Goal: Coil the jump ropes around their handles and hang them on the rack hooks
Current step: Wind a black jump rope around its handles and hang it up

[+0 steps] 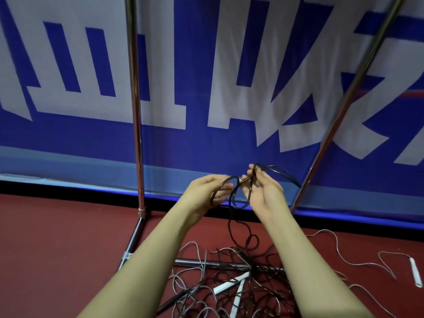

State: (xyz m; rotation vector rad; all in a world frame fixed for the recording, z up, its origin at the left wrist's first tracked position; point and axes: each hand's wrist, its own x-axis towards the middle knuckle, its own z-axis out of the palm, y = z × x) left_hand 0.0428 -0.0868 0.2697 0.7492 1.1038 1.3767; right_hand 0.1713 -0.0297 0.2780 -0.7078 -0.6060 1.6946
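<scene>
Behind everything, a blue banner (206,134) with large white characters fills the wall, above a dark red floor (57,249). In front of it stands a chrome rack (135,111), two upright poles and a low crossbar. Over the crossbar lies a tangle of jump ropes (229,283), grey and black cords with white handles among them (one more white handle (416,271) lies off to the right). A black rope (238,203) rises out of the heap to chest height. The left hand (211,191) has its fingers curled around one loop of it; the right hand (263,191), palm up, pinches further loops between thumb and fingertips.
</scene>
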